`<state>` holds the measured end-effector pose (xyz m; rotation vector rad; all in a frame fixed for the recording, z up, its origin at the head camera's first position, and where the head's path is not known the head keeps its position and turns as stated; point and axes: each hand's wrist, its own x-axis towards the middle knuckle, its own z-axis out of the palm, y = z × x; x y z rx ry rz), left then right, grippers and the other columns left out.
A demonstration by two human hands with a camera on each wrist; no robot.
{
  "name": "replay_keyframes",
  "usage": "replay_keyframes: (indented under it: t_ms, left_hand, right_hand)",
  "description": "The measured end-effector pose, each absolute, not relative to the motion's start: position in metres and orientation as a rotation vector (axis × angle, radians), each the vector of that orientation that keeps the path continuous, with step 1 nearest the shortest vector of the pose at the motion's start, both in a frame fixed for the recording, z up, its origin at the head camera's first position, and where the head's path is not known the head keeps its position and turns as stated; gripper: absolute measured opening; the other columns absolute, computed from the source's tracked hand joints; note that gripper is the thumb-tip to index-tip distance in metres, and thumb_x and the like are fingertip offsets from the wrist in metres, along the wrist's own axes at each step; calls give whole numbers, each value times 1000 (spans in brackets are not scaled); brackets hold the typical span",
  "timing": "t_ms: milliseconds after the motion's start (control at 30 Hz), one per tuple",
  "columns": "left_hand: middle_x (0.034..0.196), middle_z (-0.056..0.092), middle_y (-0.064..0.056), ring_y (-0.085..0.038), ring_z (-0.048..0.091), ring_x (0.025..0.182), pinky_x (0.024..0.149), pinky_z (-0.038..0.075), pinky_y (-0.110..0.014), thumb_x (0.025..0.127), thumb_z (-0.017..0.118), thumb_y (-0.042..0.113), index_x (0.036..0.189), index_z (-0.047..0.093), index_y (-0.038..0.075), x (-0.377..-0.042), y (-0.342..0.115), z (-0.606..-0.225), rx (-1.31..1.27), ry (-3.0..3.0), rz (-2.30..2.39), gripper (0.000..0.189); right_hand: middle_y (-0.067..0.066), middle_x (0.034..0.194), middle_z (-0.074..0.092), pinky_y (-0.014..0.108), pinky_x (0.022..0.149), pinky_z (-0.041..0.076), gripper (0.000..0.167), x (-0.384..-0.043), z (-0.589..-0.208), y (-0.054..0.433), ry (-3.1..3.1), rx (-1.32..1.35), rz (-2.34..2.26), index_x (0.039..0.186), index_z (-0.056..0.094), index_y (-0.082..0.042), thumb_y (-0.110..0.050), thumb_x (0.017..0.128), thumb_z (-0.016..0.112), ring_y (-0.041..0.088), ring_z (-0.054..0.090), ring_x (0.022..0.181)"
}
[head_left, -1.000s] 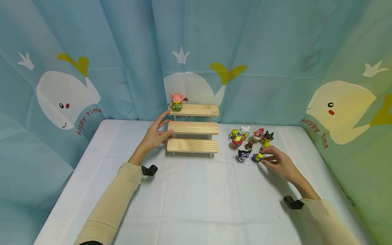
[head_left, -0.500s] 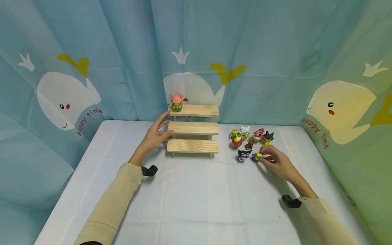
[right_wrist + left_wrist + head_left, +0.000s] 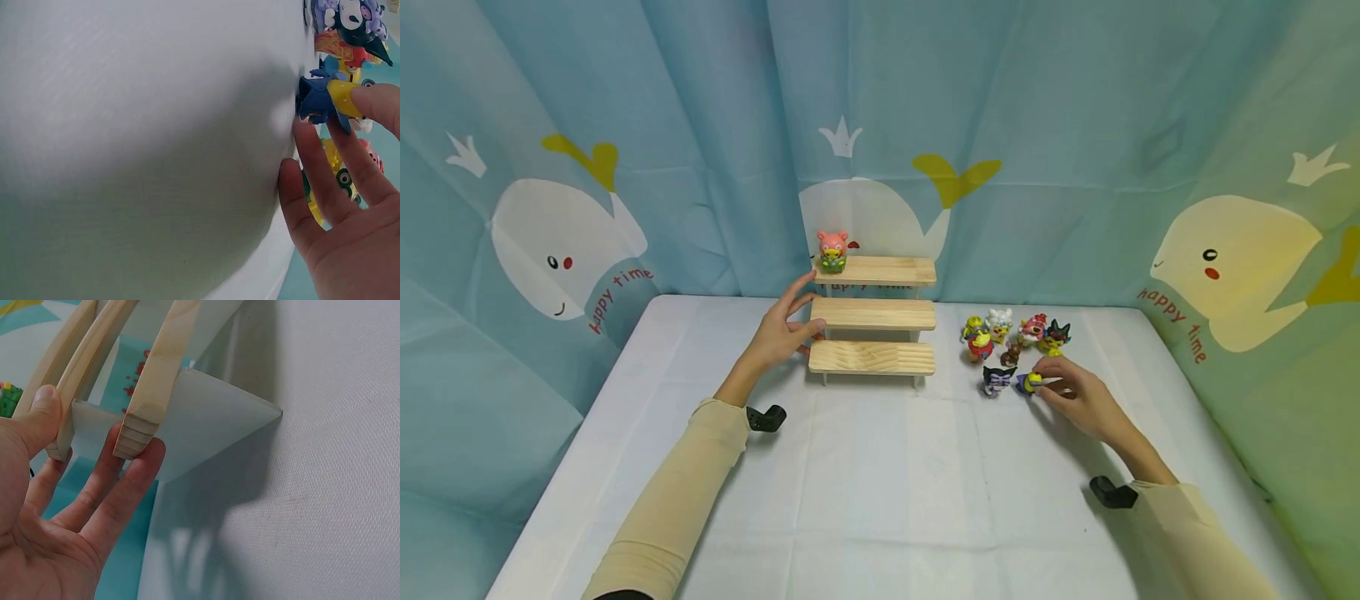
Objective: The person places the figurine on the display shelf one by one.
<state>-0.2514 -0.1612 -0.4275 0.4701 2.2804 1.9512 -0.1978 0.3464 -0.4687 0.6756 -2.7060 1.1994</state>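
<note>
At nine o'clock of the wooden stand (image 3: pixel 876 314), the left hand (image 3: pixel 775 333) grasps it, thumb and fingers about the shelf ends (image 3: pixel 135 433). At four o'clock, the right hand (image 3: pixel 1081 398) pinches a blue-and-yellow figurine (image 3: pixel 1030 383) (contact with the tablecloth (image 3: pixel 887 483) unconfirmed). Pink-headed figurine (image 3: pixel 832 247) noted on the top shelf (image 3: pixel 887 270), at eleven.

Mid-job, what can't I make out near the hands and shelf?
Blue-yellow figure: right wrist view, right hand partly covers it.
Yellow-green figure: right wrist view, partly behind that hand.
Wooden shelf: left wrist view, far ends beyond the top edge.
Pink figure: left wrist view, left edge cuts it off.
</note>
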Motion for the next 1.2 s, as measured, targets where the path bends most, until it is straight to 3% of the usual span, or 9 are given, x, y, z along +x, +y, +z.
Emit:
replay_keyframes:
  t_ms: [267,467,633,933,1200]
  left_hand:
    - [164,30,-23,-34,75,89,66,58,-66,101,68,16,161,27,46,-268,-164,-454,509,2348,1935,78]
    - [164,30,-22,-35,75,88,67,57,-68,101,68,18,161,26,46,-268,-164,-455,515,2340,1935,78]
    - [164,31,-22,-32,75,88,66,59,-65,101,69,20,161,26,46,-267,-165,-454,509,2348,1924,78]
    - [165,31,-19,-38,74,89,67,56,-69,101,68,18,163,23,44,-267,-167,-456,506,2339,1923,80]
    - [164,28,-24,-43,73,90,71,52,-75,102,67,11,165,21,34,-264,-166,-450,507,2293,1943,81]
  right_hand:
    - [24,115,71,17,78,58,29,-196,-463,348,-2729,621,1179,122,64,0,6,94,70,19,71,97]
    - [25,118,70,10,83,53,31,-195,-456,352,-2703,601,1225,126,64,0,3,96,70,6,67,103]
    - [29,117,70,10,84,54,32,-192,-450,352,-2666,588,1325,128,62,1,4,96,68,-3,65,102]
    - [28,112,72,12,81,55,30,-188,-439,350,-2658,524,1304,128,60,0,-1,99,67,-2,68,97]
    - [22,113,73,14,77,56,34,-183,-423,346,-2561,464,1361,132,60,2,-2,100,67,-1,69,94]
